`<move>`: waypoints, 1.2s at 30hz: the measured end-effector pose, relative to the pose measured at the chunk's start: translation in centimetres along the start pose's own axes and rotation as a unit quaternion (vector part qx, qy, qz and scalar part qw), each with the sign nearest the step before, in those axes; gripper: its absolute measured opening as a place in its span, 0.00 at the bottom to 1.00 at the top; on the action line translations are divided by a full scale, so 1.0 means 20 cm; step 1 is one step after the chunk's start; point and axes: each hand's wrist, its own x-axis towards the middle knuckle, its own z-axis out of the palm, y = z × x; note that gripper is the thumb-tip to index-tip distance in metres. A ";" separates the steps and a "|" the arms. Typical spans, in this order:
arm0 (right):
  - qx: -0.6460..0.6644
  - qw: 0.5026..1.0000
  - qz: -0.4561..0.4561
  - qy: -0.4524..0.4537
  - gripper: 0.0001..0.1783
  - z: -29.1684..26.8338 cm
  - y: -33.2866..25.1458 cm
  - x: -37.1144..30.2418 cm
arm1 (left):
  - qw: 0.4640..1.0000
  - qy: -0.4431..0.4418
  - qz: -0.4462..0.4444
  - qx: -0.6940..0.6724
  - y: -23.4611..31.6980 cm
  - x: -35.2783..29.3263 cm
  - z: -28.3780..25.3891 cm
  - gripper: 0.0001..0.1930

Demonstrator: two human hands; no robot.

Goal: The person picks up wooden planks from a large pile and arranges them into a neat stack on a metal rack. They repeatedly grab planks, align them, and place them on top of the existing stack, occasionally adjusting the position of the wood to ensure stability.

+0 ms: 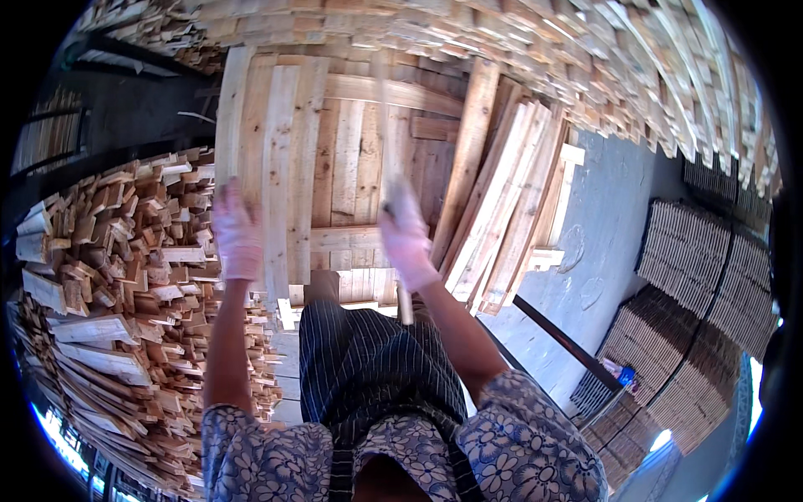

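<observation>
My left hand (pixel 237 233) is at the plank panel's (pixel 283 151) left edge; blur hides its finger spread, so I can't tell. My right hand (pixel 407 238), fingers curled narrow, holds a slim board (pixel 388 109) over the panel.

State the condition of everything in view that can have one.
Left hand: gloved, fingers extended, blurred
Right hand: gloved, apparently gripping slat
Slat: apparently held, blurred
Central boards: laid side by side
Slanted boards: overlapping
Wood pieces: loosely heaped
Bundles: stacked, strapped
</observation>
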 end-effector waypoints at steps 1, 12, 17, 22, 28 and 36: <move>0.051 0.999 -0.003 0.014 0.41 -0.21 0.04 -0.11 | 0.998 -0.001 0.053 -0.016 0.16 -0.06 0.02 0.39; -0.321 0.929 0.060 0.173 0.50 -1.21 0.41 -0.12 | 0.858 -0.388 -0.134 -0.310 1.75 -0.32 0.57 0.52; -0.373 0.900 0.115 0.192 0.62 -0.73 0.38 0.07 | 0.794 -0.336 -0.198 -0.467 1.55 -0.33 0.55 0.29; -0.366 0.898 0.104 0.222 0.55 -0.78 0.46 0.12 | 0.811 -0.239 -0.196 -0.497 1.25 -0.51 0.32 0.27; -0.428 0.849 0.125 0.285 0.53 -0.64 0.38 0.17 | 0.954 -0.195 -0.221 -0.058 0.77 -0.36 0.45 0.31; -0.336 0.898 0.157 0.238 0.52 -0.78 0.29 0.02 | 0.991 -0.120 0.057 -0.019 1.35 -0.46 0.31 0.42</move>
